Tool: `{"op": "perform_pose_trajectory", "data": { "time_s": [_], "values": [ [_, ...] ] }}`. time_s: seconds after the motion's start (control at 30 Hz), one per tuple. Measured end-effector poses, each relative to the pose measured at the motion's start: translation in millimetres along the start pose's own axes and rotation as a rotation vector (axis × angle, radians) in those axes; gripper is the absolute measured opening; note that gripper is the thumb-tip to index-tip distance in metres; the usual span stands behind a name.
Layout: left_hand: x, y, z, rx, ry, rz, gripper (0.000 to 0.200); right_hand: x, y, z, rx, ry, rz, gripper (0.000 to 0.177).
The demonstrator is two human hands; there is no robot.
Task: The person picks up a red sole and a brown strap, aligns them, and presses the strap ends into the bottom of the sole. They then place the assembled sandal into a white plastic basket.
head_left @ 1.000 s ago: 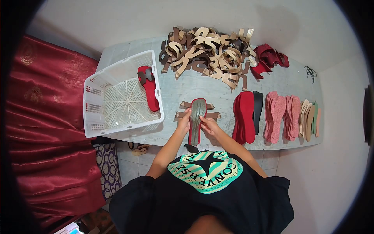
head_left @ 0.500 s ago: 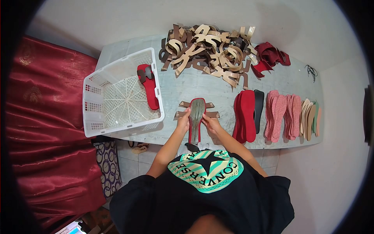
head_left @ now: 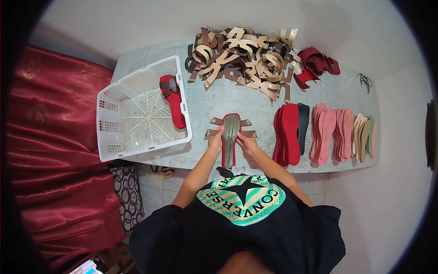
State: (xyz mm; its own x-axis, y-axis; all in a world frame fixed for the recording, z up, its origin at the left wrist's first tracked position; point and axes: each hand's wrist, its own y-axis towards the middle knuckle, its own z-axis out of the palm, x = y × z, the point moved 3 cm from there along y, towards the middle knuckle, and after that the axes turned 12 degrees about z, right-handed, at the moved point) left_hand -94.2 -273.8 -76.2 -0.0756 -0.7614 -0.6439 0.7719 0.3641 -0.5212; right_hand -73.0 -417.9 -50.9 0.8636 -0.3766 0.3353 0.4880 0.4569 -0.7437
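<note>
1. Slipper sole with red edging and a streaky grey-green underside: at the near side of the pale grey table, long way toward the wearer, underside up. Can't tell from here if it rests on the tabletop or hangs just above.
2. Left hand: pinching the sole's left edge, thumb on top; other fingers mostly hidden.
3. Right hand: pinching the opposite edge, thumb likewise.
4. Flat brown strap ends stick out both sides, near the hands.
5. Handling, my guess: light, fairly stiff lengthwise, some flex; straps soft, floppy. Not fragile. Underside may be tacky or slick, can't say; best hold is both side edges at the wide part, off the streaky face.
6. Writing: "CONVERSE" curves round a star on the mint-and-cream print of the black short-sleeved shirt. More letters along the print's upper edge, folded, not fully legible. No label readable on the sole.
</note>
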Motion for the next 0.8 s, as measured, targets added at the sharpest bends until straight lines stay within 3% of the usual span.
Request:
{"op": "perform_pose_trajectory", "data": {
  "time_s": [0.47,0.63,0.8],
  "values": [
    [-8.3,-7.8,9.6,-0.039,0.145,0.073,0.032,1.8,1.4,1.4,-0.017,0.011,-0.002,0.039],
    [-18.1,-12.9,10.1,-0.170,0.596,0.342,0.031,1.7,4.7,2.7,-0.032,-0.010,-0.037,0.035],
    [-22.0,-12.3,4.6,-0.213,0.929,0.445,0.032,1.6,3.6,2.8,-0.074,-0.017,-0.023,0.032]
  ]
}}
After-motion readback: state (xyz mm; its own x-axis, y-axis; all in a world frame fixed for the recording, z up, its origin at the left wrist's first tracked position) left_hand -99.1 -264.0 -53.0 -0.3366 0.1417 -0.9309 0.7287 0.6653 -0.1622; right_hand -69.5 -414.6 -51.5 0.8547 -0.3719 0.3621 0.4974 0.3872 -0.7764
